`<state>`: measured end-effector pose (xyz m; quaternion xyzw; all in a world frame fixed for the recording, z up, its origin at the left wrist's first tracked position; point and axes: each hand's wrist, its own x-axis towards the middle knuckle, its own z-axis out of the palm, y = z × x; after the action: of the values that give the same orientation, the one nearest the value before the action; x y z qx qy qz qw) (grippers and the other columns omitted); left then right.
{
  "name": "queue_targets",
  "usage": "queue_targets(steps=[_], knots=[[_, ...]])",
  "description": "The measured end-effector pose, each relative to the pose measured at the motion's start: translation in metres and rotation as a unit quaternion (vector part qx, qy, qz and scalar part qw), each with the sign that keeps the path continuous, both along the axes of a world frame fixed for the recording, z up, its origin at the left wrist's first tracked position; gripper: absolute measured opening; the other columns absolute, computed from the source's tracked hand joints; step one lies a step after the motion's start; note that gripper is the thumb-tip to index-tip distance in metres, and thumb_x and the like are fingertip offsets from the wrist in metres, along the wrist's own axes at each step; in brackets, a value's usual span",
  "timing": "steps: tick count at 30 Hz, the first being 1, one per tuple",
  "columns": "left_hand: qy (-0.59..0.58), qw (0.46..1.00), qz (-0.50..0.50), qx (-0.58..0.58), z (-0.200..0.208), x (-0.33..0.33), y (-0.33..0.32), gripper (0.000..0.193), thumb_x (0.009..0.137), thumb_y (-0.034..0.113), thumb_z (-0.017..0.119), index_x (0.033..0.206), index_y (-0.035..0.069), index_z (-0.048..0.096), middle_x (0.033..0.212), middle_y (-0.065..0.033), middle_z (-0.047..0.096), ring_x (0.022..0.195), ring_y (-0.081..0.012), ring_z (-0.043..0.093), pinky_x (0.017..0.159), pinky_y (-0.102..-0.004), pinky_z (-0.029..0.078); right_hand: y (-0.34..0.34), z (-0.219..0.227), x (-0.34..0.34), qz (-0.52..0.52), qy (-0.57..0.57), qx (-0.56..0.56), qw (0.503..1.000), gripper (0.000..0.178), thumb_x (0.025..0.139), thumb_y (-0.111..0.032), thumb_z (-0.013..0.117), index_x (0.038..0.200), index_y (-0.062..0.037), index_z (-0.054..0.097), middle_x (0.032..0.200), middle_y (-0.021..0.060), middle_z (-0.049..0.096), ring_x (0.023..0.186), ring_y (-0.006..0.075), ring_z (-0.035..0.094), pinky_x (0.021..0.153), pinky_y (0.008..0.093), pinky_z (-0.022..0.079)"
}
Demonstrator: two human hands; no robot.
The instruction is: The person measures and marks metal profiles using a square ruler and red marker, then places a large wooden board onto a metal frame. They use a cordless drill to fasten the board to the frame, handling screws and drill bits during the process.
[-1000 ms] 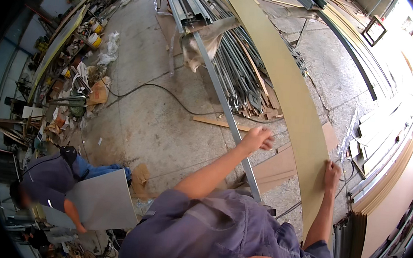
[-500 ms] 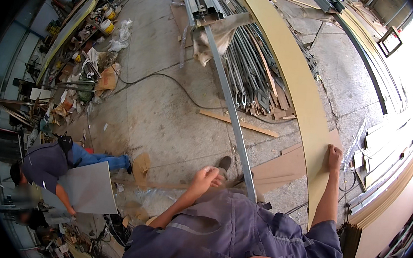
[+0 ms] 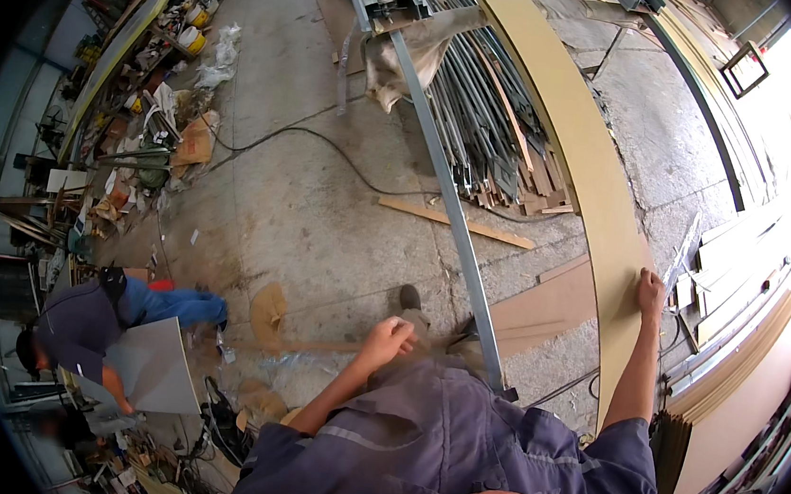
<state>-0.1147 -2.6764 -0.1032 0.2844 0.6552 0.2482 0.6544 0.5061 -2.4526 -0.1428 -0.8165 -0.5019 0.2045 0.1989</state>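
Note:
My right hand (image 3: 651,294) is closed on the right edge of a long, narrow tan board (image 3: 577,145), which runs from beside my hip far ahead. My left hand (image 3: 389,340) hangs in front of my waist with its fingers loosely curled, and nothing shows in it. Between the two hands, a long grey metal bar (image 3: 451,212) slants away from me, apart from both. Its far part passes beside a draped cloth (image 3: 402,65). The near end of the tan board is hidden behind my right arm.
Metal profiles (image 3: 470,111) lie piled ahead, near a wooden strip (image 3: 455,223) and a dark cable (image 3: 351,162) on the floor. Stacked brown sheets (image 3: 736,366) stand at right. At lower left, a co-worker (image 3: 84,322) bends over a grey panel (image 3: 154,365). Clutter lines the left wall.
One of my shoes has come further forward and shows more fully. The right hand keeps its grip on the board. The co-worker and panel appear slightly further left and lower.

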Motion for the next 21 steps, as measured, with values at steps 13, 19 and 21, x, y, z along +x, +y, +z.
queue_targets(steps=[13,19,21], knots=[[0.153,0.968,-0.197,-0.016,-0.129,-0.191,-0.051,0.048,0.097,0.040,0.060,0.116,-0.003,0.066,0.110,-0.0225,0.070,0.101,-0.0360,0.067,0.087,-0.0420,0.052,-0.027,0.088,-0.196,-0.065,0.229,0.137,0.962,0.032,0.102,-0.019,0.057,0.120,0.0067,0.065,0.098,0.0133,0.074,0.089,0.0180,0.070,0.081,0.0319,0.057],[0.141,0.951,-0.273,0.028,-0.190,-0.252,-0.064,0.042,0.098,0.036,0.053,0.115,0.000,0.066,0.114,-0.0237,0.068,0.107,-0.0414,0.064,0.090,-0.0460,0.049,-0.034,0.094,-0.403,0.050,0.362,0.027,0.930,0.033,0.097,-0.012,0.061,0.120,0.0113,0.062,0.091,0.0141,0.073,0.081,0.0191,0.070,0.076,0.0305,0.057],[0.185,0.932,-0.309,0.028,-0.184,-0.265,-0.058,0.036,0.098,0.031,0.052,0.112,0.001,0.067,0.114,-0.0228,0.068,0.107,-0.0417,0.063,0.089,-0.0474,0.049,-0.030,0.093,-0.461,0.119,0.349,-0.058,0.928,0.032,0.094,-0.008,0.060,0.119,0.0125,0.062,0.087,0.0129,0.072,0.078,0.0177,0.069,0.073,0.0295,0.056]])
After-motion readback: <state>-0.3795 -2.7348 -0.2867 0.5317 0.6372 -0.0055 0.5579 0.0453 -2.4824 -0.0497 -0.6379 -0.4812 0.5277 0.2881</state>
